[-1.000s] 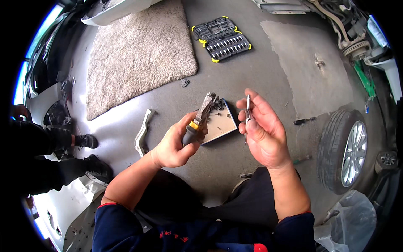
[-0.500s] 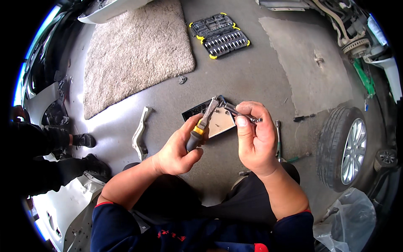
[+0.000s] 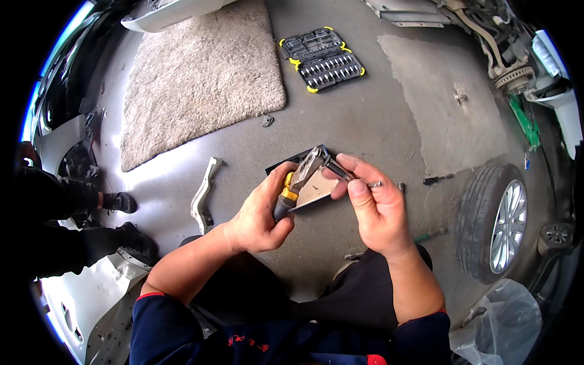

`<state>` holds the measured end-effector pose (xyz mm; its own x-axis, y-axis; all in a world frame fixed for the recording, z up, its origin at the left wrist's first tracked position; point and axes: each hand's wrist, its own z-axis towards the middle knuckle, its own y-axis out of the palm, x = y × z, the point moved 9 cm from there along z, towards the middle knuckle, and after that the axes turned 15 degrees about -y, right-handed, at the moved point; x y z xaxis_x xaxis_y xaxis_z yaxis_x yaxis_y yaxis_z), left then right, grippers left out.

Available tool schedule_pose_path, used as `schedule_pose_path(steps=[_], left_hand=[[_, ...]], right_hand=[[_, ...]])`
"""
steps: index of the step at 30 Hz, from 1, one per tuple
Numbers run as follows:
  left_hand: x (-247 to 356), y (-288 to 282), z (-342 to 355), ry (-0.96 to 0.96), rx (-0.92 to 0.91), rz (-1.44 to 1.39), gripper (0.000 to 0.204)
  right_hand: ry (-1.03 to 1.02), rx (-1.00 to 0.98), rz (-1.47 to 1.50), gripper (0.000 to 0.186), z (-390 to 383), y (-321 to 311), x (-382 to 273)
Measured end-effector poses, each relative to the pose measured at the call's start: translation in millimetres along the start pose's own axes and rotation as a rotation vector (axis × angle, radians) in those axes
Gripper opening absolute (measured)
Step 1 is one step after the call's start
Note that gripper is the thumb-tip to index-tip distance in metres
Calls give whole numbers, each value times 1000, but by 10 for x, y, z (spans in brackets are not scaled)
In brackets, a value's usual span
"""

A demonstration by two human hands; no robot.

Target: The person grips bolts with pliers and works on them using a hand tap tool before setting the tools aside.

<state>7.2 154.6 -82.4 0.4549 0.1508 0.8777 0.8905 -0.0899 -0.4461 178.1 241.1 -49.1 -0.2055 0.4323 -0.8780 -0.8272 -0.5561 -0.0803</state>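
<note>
Pliers (image 3: 305, 173) with yellow-and-grey handles are gripped in my left hand (image 3: 254, 220), jaws pointing away from me. Between the fingers and thumb of my right hand (image 3: 383, 218) is a slim dark metal rod-like part (image 3: 341, 171). Its far end meets the pliers' jaws; whether they clamp it I cannot tell. The near end, narrow and shiny, sticks out past my right thumb. Below both hands lies a shallow black-rimmed tray (image 3: 314, 198) with a pale bottom, partly hidden by my hands.
Ahead lie an open socket set (image 3: 331, 68) and a shaggy beige rug (image 3: 204, 79). A white curved bracket (image 3: 201, 193) is on the floor to the left, near another person's shoes (image 3: 139, 242). To the right are a wheel (image 3: 494, 225) and clear plastic sheeting (image 3: 502, 322).
My right hand has shifted slightly nearer to me, its fingers changing position on the rod-like part. The pliers' jaws now overlap the part's far end more.
</note>
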Motion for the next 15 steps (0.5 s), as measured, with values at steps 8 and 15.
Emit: schedule_pose_path(steps=[8, 15], left_hand=[[41, -65, -37, 141, -24, 36, 87], [2, -66, -29, 27, -43, 20, 84]], right_hand=[[633, 11, 958, 49, -238, 251, 239], [404, 113, 808, 50, -143, 248, 92]])
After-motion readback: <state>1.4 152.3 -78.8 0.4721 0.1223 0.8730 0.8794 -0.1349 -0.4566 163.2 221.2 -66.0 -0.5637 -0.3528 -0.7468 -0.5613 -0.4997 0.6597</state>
